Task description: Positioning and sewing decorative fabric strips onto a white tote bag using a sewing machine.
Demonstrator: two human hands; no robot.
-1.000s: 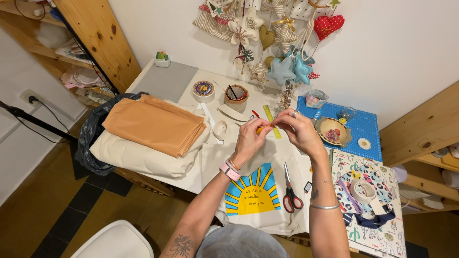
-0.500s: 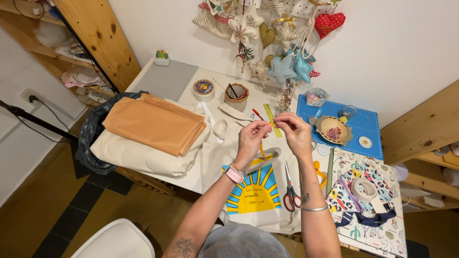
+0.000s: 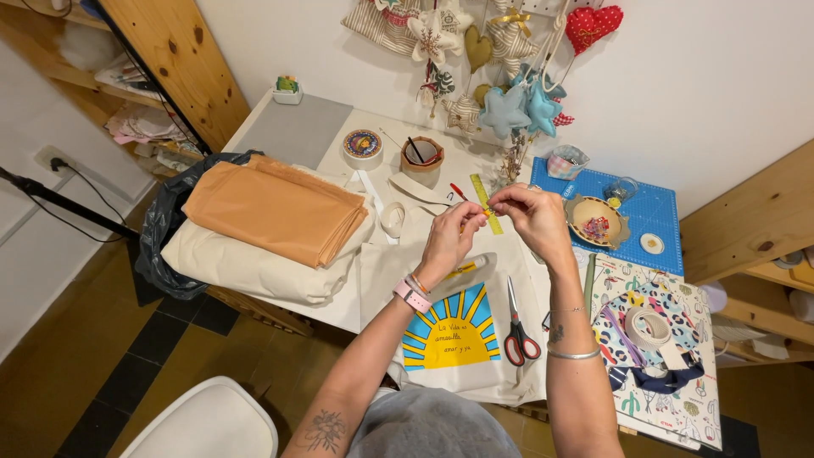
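ruler | beneath both grips; left hand, right hand pinched together

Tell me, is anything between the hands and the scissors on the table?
Nothing visible blocks them. The scissors lie open on the cloth below the right hand, beside the right forearm; the left hand is further away.

White table; folded orange cloth (atop cream fabric); scissors

The room is bright, with soft, even light from above. Shadows under the folded orange cloth are small and pale. The picture looks sharp. The wooden shelf leans, because the edges bend. No glare shows.
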